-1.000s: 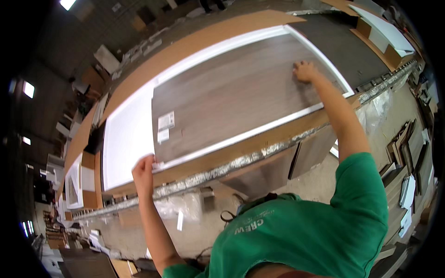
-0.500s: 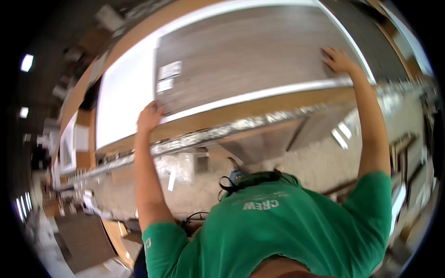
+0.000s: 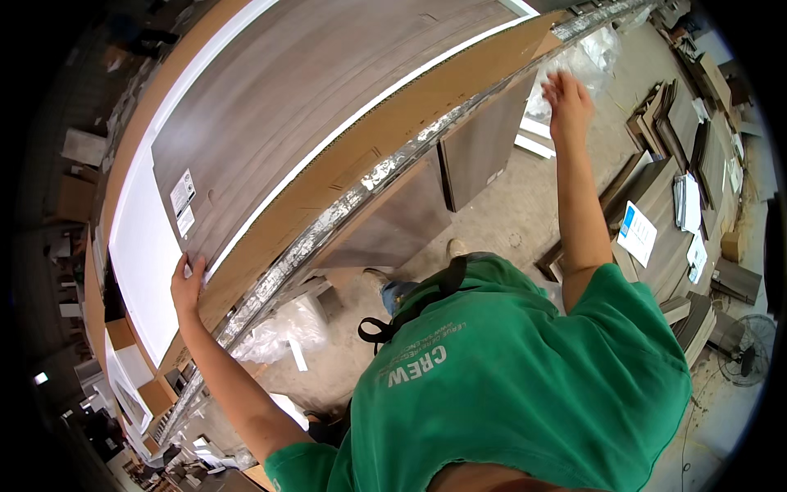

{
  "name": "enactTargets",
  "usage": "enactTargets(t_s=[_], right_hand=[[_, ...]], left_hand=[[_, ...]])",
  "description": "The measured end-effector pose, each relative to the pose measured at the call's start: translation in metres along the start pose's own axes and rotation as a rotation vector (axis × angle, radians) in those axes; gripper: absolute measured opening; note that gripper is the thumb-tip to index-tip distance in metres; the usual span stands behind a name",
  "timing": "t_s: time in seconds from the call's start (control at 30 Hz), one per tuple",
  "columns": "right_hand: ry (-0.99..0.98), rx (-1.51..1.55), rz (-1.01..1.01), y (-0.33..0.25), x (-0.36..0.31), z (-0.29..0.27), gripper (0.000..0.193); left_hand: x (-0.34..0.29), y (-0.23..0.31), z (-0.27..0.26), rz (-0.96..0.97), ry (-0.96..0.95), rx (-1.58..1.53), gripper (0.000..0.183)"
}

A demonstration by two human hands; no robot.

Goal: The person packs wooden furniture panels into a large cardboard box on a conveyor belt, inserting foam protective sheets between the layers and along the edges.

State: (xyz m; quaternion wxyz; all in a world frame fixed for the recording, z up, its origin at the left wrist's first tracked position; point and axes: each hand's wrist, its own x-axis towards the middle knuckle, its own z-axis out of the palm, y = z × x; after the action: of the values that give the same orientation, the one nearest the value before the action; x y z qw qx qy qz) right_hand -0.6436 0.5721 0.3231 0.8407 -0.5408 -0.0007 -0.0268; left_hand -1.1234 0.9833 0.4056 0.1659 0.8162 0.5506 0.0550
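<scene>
Panel (image 3: 328, 107) of grey-brown wood grain lies flat across the upper left of the frame, set inside a shallow white frame (image 3: 138, 246) whose bare white surface shows to its left. White labels (image 3: 183, 193) sit near the panel's lower-left end. Your left hand (image 3: 188, 283) is at that lower corner, fingers slightly bent over the edge where panel and white rim meet; whether it grips there or only rests, you cannot tell from this angle. Your right hand (image 3: 568, 111) is raised at the upper right, fingers loosely curled and apart, holding nothing visible, well clear of the panel.

Along the near side of the white frame runs brown cardboard (image 3: 344, 172), then the worn, silvery edge (image 3: 328, 221) of the tabletop. Beneath it, a brown board (image 3: 488, 143) leans beside another, and crumpled clear plastic (image 3: 287, 328) lies toward the lower left. Your green shirt (image 3: 525, 377) fills the lower middle. At the right are piled wood-grain pieces (image 3: 668, 201) and, lower down, a fan (image 3: 744, 353).
</scene>
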Motion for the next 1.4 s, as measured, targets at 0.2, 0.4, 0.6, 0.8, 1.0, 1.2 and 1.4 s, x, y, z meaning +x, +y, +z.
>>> enactTargets(t_s=[0.2,0.4,0.6,0.8,1.0,1.2,1.4], right_hand=[[-0.046,-0.736,0.415,0.104,-0.038,-0.152,0.013],[-1.062,-1.271,0.317,0.148,-0.138,-0.165,0.017],[-2.129,-1.397,-0.249,0.253,-0.112,-0.191,0.020],[-2.113,-1.715,-0.274,0.300,-0.076,-0.176,0.018],[-1.948,-1.583,-0.111,0.296,-0.091,-0.136,0.015],[-1.960,-1.352,-0.182,0.307,-0.096,-0.133,0.015],[-2.028,-1.120,-0.201,0.294,-0.133,-0.112,0.014]], left_hand=[[0.002,0.025,0.000,-0.038,0.008,-0.047,0.056],[0.005,0.021,0.003,-0.031,0.110,-0.083,0.046],[-0.010,0.018,-0.010,-0.169,0.091,-0.144,0.025],[-0.002,0.038,0.014,-0.283,0.071,0.051,0.042],[-0.020,0.067,0.010,-0.260,0.121,0.043,0.030],[-0.011,0.082,0.008,-0.250,0.140,0.024,0.030],[-0.019,0.080,0.005,-0.245,0.107,0.023,0.034]])
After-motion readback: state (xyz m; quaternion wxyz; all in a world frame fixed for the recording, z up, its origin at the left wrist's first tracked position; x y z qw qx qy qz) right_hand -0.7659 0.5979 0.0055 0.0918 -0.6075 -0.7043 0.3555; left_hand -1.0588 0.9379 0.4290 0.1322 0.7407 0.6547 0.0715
